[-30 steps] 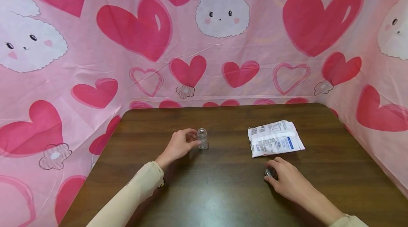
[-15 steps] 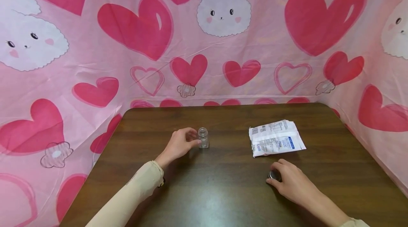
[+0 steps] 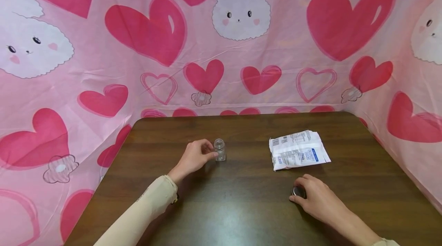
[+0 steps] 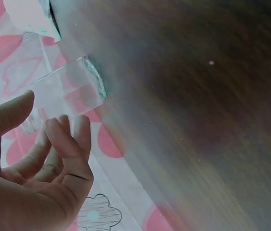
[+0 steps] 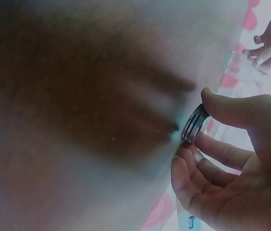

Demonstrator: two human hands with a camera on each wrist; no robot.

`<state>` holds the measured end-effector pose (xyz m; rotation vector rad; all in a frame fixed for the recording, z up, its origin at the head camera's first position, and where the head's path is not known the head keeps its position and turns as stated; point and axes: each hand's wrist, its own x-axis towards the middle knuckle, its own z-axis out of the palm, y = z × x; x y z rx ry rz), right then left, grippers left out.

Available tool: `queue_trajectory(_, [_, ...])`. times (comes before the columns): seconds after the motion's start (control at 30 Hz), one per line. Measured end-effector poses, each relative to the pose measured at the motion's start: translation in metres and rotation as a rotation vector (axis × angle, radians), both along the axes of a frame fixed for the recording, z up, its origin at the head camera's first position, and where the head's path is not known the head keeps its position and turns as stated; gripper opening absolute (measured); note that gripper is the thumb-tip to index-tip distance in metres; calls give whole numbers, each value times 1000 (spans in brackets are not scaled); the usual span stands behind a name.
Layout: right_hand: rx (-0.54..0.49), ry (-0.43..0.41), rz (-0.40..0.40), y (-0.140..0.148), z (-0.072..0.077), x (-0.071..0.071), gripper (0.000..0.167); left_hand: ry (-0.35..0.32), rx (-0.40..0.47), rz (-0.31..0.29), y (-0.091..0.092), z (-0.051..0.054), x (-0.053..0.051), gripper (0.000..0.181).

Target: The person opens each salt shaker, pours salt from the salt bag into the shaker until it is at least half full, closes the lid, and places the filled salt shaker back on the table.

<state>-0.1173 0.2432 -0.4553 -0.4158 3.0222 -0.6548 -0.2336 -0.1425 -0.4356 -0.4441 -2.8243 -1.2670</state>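
Observation:
A small clear glass jar (image 3: 219, 151), without a lid, stands upright left of the table's middle. My left hand (image 3: 197, 157) holds it loosely from its left side, thumb in front and fingers curled behind. In the left wrist view the glass jar (image 4: 73, 89) shows beyond the thumb and bent fingers. Toward the right front, my right hand (image 3: 319, 196) grips a round, silvery metal lid (image 3: 297, 192) close to the tabletop. The right wrist view shows the lid (image 5: 194, 124) on edge between thumb and fingers, its ridged rim facing the table.
Behind the right hand lies a flat white plastic packet (image 3: 298, 150) with printed text and a blue label. Both stand on a dark brown wooden table (image 3: 241, 200). Pink cloth (image 3: 241, 54) with hearts and rabbits hangs around its back and sides.
My right hand has shifted slightly right and toward me, with the lid still in its fingers. The left hand, the jar and the packet stay in place.

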Motion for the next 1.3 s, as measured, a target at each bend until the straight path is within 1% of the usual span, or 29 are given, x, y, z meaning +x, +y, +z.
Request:
queue_trajectory(0.3, [0,-8,1,0,-2,0,31,0,-21,3,0,3,3,19])
queue_trajectory(0.63, [11,22,15,0,-6,2,32,15,-62,-39,1,2,5,23])
queue_trajectory(1.03, [1,39,14,0,-6,4,33,10,-46,-83,7,7,9,22])
queue_trajectory(1.17, [-9,64,-4,0,-6,5,30,6,-52,-90,9,8,10,23])
queue_trajectory(1.3, [-24,44,-53,1,-4,4,32,11,-60,-102,10,9,11,23])
